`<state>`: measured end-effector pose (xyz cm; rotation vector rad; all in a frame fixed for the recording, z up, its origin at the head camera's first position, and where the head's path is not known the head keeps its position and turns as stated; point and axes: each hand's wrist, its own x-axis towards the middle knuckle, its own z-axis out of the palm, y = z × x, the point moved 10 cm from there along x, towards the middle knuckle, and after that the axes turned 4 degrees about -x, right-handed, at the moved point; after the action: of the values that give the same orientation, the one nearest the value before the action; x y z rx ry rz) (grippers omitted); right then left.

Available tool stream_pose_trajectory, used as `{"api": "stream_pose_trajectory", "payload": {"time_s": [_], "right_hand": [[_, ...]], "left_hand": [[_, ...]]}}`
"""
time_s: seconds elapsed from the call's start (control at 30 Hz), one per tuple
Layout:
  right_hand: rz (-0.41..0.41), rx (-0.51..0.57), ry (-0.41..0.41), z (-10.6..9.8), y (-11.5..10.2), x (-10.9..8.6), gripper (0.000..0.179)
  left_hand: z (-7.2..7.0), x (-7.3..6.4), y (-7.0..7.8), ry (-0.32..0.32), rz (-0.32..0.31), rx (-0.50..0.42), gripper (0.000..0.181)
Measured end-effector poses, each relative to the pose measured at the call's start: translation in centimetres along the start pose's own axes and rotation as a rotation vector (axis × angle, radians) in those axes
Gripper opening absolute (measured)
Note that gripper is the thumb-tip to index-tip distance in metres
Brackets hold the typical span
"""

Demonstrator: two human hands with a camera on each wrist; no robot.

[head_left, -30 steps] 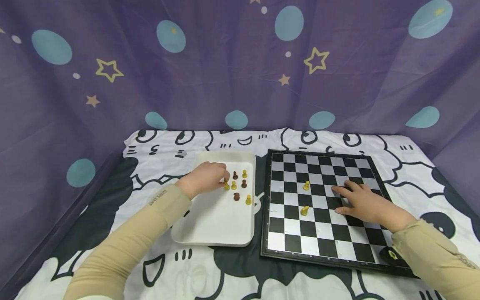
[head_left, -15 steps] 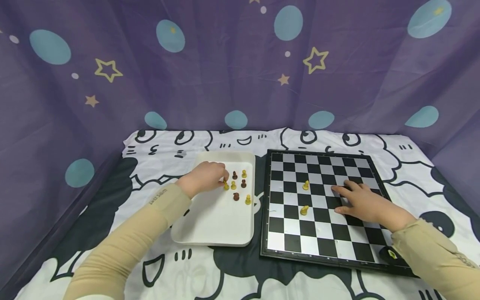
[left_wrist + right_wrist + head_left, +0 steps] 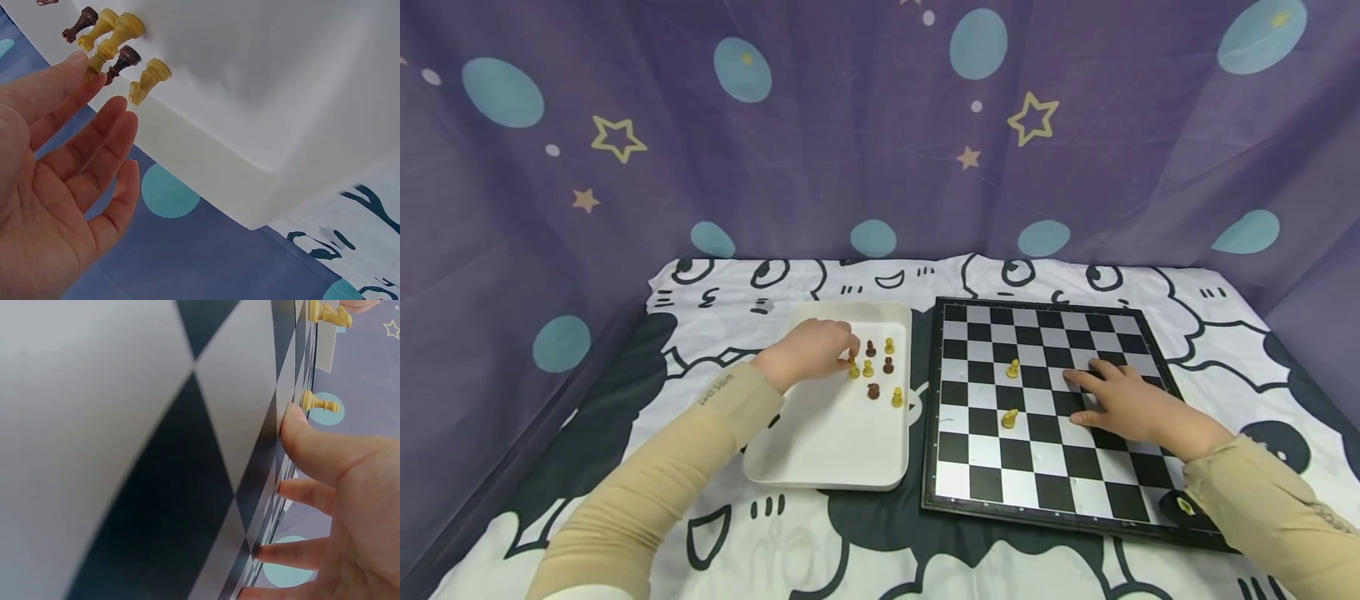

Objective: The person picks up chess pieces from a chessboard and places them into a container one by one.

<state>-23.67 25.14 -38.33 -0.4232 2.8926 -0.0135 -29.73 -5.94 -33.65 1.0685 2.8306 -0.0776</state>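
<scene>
My left hand [image 3: 814, 354] reaches over the white tray [image 3: 820, 467]. Thumb and index finger pinch the top of a tall yellow chess piece [image 3: 122, 32], whose base is at the tray floor. Around it stand dark brown chess pieces [image 3: 888, 365] and other yellow chess pieces [image 3: 897, 397]. On the chessboard [image 3: 1045, 483], my right hand [image 3: 1131, 408] rests with fingers spread and holds nothing. A yellow pawn [image 3: 1012, 368] stands to the left of that hand, and a yellow knight [image 3: 1010, 418] is closer to me; both also show in the right wrist view.
A patterned black-and-white cloth [image 3: 805, 550] covers the table under tray and board. Behind it hangs a purple curtain [image 3: 865, 158] with stars and blue ovals. A small black object [image 3: 1183, 506] sits at the board's near right corner, by the right sleeve.
</scene>
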Motion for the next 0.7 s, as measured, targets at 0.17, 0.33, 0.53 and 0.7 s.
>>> {"api": "stream_pose_trajectory", "payload": {"time_s": [0.17, 0.33, 0.53, 0.7], "right_hand": [[0.008, 0.003, -0.004, 0.0, 0.0, 0.0, 0.077], [0.013, 0.006, -0.006, 0.0, -0.1, 0.0, 0.076], [0.021, 0.008, -0.014, 0.0, -0.1, -0.1, 0.076], [0.022, 0.009, -0.019, 0.0, -0.1, -0.1, 0.076]], "left_hand": [[-0.5, -0.2, 0.0, 0.006, -0.001, -0.005, 0.013], [-1.2, -0.4, 0.0, 0.029, 0.003, -0.001, 0.014], [-1.8, -0.6, 0.4, 0.047, 0.014, 0.005, 0.016], [-2.4, -0.7, 0.9, 0.064, 0.025, 0.008, 0.016]]}}
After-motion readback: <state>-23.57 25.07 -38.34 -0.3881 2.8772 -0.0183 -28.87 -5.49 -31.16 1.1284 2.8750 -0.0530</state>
